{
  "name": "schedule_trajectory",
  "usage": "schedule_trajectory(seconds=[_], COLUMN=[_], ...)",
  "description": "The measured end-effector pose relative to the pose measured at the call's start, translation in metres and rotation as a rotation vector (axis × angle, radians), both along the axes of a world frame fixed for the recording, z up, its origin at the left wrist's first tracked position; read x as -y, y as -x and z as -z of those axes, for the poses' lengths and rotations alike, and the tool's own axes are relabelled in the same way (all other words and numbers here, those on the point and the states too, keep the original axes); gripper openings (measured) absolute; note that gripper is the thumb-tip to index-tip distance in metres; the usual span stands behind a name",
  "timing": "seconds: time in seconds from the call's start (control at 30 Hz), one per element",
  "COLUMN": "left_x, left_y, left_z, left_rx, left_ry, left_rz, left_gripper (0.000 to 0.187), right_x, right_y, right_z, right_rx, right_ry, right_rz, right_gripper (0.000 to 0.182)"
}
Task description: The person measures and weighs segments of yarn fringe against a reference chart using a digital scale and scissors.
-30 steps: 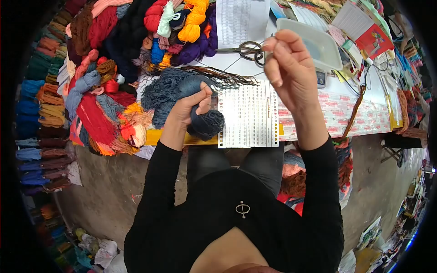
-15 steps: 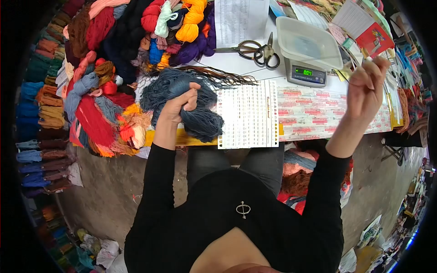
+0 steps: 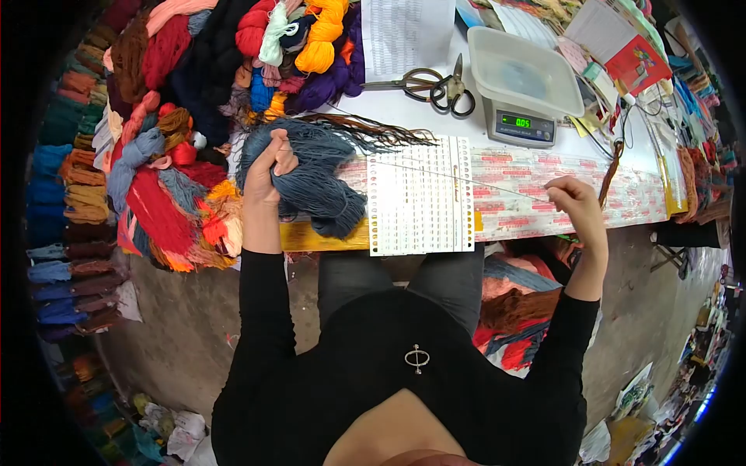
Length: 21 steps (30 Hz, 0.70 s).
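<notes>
My left hand (image 3: 273,161) is closed at the left side of a dark blue-grey skein of yarn (image 3: 326,186), gripping it near the table's front edge. From the skein a thin yarn strand (image 3: 489,185) stretches taut to the right, above a white punched card (image 3: 420,206) with rows of holes and marks. Its far end is pinched between the fingertips of my right hand (image 3: 576,202), which hovers over the table's right part. Behind the skein lie dark brown and black yarn strands (image 3: 381,133), their ends reaching the card's top edge.
Two pairs of scissors (image 3: 447,89) lie behind the card. A digital scale (image 3: 522,128) carries a clear plastic tray (image 3: 524,70). Colourful skeins (image 3: 159,202) heap on the left. A printed sheet (image 3: 408,39) and a red booklet (image 3: 637,66) lie farther back. Brown yarn (image 3: 611,175) hangs at right.
My right hand has come down and left from its raised position, and the strand now shows taut. My left hand has shifted left on the skein. The scale's reading went from 0.04 to 0.05.
</notes>
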<state>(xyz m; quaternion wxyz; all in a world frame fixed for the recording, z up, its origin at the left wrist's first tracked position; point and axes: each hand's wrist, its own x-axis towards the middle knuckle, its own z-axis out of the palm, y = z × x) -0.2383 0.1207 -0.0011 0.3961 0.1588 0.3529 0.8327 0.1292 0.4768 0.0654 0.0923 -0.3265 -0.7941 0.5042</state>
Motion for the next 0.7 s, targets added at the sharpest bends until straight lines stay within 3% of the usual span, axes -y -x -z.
schedule_trajectory(seconds=[0.03,0.13,0.23,0.33,0.43,0.5,0.53,0.57,0.63,0.67,0.7], left_x=[0.0,0.002,0.005,0.007,0.001,0.0,0.005,0.011,0.027,0.038,0.045], left_y=[0.0,0.003,0.006,0.008,-0.001,-0.005,0.0,0.006,0.021,0.025,0.026], left_z=[-0.002,-0.006,-0.005,-0.003,0.002,-0.005,-0.01,-0.017,-0.039,-0.046,-0.05], left_rx=[-0.001,-0.019,0.015,0.055,0.028,-0.071,-0.123,-0.174,-0.115,-0.076,-0.041], left_ry=[0.007,0.02,-0.038,-0.045,0.055,0.21,0.237,0.262,0.137,-0.066,-0.268], left_rz=[-0.027,-0.101,-0.158,-0.197,-0.144,-0.161,-0.169,-0.178,-0.457,-0.413,-0.366], left_gripper=[0.014,0.014,0.014,0.013,0.015,0.023,0.025,0.028,0.034,0.036,0.038], right_x=[0.002,0.001,0.0,0.02,0.024,-0.004,-0.018,-0.034,-0.092,-0.088,-0.084], right_y=[0.001,0.003,0.006,0.015,0.024,0.012,-0.001,-0.017,-0.069,-0.074,-0.076], right_z=[0.004,0.006,0.002,-0.006,-0.006,0.003,-0.005,-0.011,-0.003,-0.019,-0.028], right_rx=[0.049,0.158,-0.101,-0.728,-1.241,-1.47,-1.417,-1.349,-1.218,-1.216,-1.259], right_ry=[-0.117,-0.123,0.1,0.764,1.083,1.491,1.348,1.003,0.41,0.164,0.018], right_rz=[-0.053,-0.169,-0.282,-0.162,0.143,-0.092,0.033,0.225,0.72,0.948,0.821], right_gripper=[0.011,0.012,0.013,0.018,0.023,0.024,0.025,0.028,0.031,0.033,0.027])
